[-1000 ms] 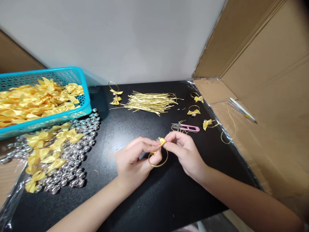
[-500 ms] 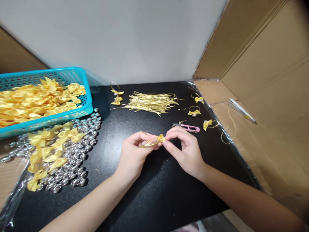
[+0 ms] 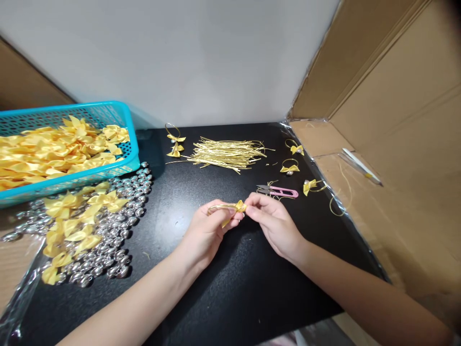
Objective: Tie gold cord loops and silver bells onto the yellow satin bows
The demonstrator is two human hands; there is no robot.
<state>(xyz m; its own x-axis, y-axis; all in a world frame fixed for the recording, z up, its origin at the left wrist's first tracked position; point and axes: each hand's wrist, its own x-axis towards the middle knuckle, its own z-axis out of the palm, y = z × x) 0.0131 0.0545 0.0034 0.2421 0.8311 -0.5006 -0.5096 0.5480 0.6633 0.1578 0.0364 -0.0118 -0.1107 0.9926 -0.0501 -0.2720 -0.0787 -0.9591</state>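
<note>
Both my hands meet over the middle of the black table (image 3: 230,288). My left hand (image 3: 207,233) is closed, pinching a small yellow bow with a gold cord loop (image 3: 230,208); the loop arches over my fingers. My right hand (image 3: 275,223) pinches the same bow from the right side. Just beyond my right hand lie pink thread snips (image 3: 279,191). A bundle of gold cords (image 3: 225,154) lies further back.
A turquoise basket (image 3: 127,144) full of yellow bows stands at the left. Silver bells (image 3: 108,240) and loose yellow bows (image 3: 72,221) are spread in front of it. Several finished bow loops (image 3: 290,167) lie at the back. Cardboard (image 3: 396,168) walls off the right.
The gold loop hung below my hands a second ago; it has turned upward and now arches over my left fingers. Both hands stay pinched on the bow.
</note>
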